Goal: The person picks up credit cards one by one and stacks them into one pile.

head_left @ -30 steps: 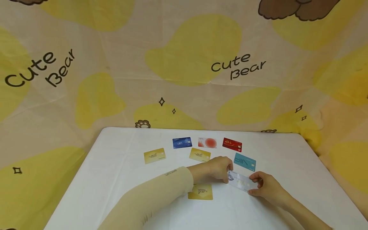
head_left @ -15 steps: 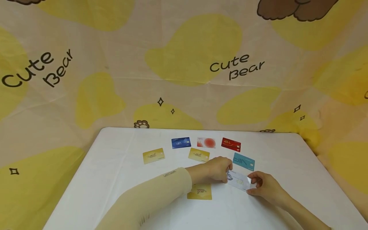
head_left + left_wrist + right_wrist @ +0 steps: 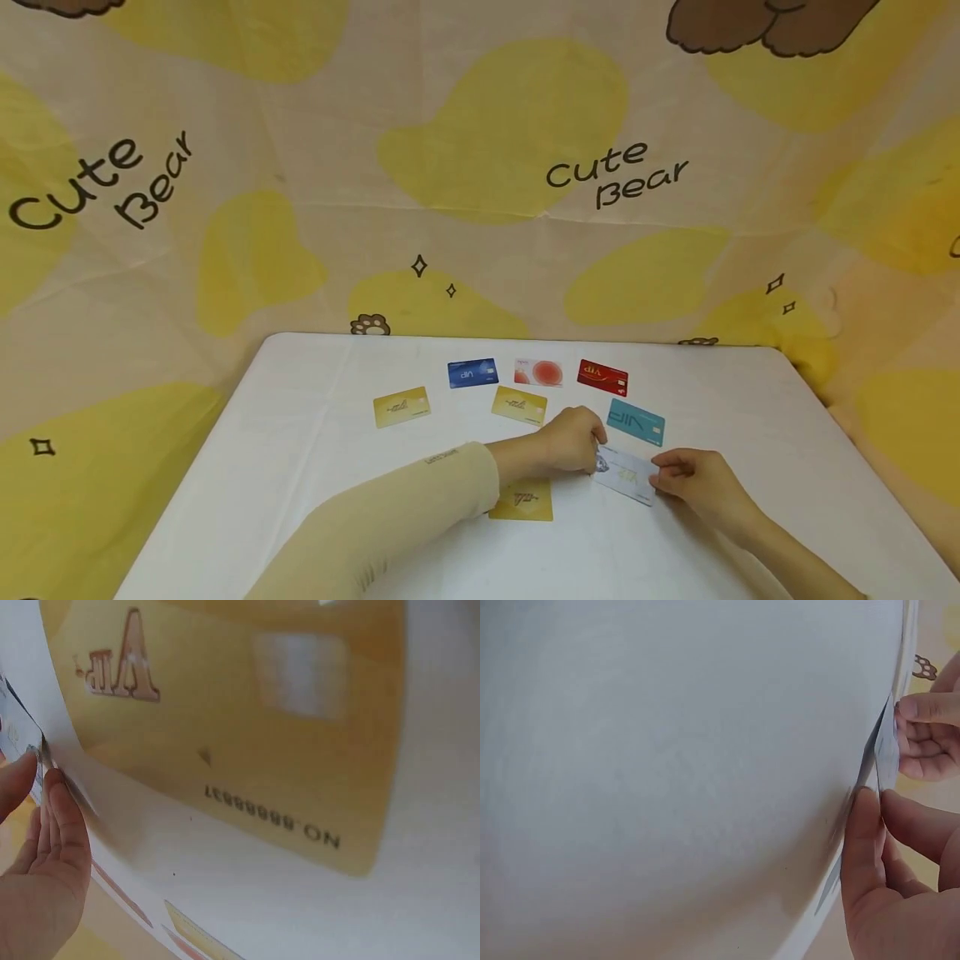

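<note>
A white card (image 3: 626, 477) with a grey picture at one end and gold lettering is held between both hands, close over the table. My left hand (image 3: 573, 437) pinches its left edge, the forearm crossing in from the left. On the opposite edge, the thumb and forefinger of my right hand (image 3: 703, 485) pinch it too, as the right wrist view shows with the card (image 3: 887, 746) nearly edge-on. A teal card (image 3: 636, 422) lies just beyond the white one. Under the left forearm sits a gold card (image 3: 522, 502), partly covered by the sleeve and large in the left wrist view.
Farther back on the white table (image 3: 300, 467) lie a blue card (image 3: 472, 373), a white card with red circles (image 3: 538, 372) and a red card (image 3: 603, 377). Two more gold cards rest nearer, one at left (image 3: 402, 407), one mid-table (image 3: 519, 404). A printed cloth (image 3: 495, 150) hangs behind.
My right fingers have shifted to the right edge of the white card, thumb drawn up closer to the forefinger, uncovering more of the card. The left hand has barely moved.
</note>
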`<control>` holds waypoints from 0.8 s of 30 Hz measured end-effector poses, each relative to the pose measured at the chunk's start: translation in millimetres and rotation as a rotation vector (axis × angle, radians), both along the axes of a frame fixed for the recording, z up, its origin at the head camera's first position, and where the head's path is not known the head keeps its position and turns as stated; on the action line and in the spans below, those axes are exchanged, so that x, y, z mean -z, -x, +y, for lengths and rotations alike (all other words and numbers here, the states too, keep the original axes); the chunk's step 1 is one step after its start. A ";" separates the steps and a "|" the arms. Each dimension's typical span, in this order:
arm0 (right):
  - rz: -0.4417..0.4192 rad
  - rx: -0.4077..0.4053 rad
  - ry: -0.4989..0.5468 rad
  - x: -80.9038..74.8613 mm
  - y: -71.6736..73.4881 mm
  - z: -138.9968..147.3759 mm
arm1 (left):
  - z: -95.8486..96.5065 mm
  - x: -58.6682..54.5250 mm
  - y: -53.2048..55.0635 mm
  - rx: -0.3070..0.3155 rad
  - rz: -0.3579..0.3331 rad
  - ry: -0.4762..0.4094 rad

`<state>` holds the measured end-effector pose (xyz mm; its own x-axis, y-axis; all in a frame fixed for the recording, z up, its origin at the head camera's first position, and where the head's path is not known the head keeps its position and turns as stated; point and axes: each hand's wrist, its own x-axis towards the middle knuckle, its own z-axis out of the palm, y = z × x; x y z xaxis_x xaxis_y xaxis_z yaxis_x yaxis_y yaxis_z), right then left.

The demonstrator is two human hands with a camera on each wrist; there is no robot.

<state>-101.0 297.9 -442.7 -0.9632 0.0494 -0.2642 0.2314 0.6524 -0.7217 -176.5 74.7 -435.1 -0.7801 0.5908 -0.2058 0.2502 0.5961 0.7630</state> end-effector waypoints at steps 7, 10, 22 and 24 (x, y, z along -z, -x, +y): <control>-0.049 0.067 0.156 -1.6 -2.8 -0.7 | -4.3 -1.9 -2.4 -0.081 -0.062 -0.127; -0.034 0.056 0.177 -4.5 -3.5 -0.8 | -7.0 -4.3 -3.5 -0.102 -0.079 -0.169; 0.010 0.069 0.205 -20.2 -7.9 -5.5 | -20.0 -14.9 -8.0 -0.173 -0.172 -0.305; 0.016 0.067 0.210 -22.5 -9.1 -7.5 | -23.8 -17.9 -9.3 -0.181 -0.187 -0.318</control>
<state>-92.0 290.4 -420.3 -0.9639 0.0591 -0.2598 0.2564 0.4705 -0.8443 -167.2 50.9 -417.2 -0.8438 0.5044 -0.1832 0.0023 0.3447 0.9387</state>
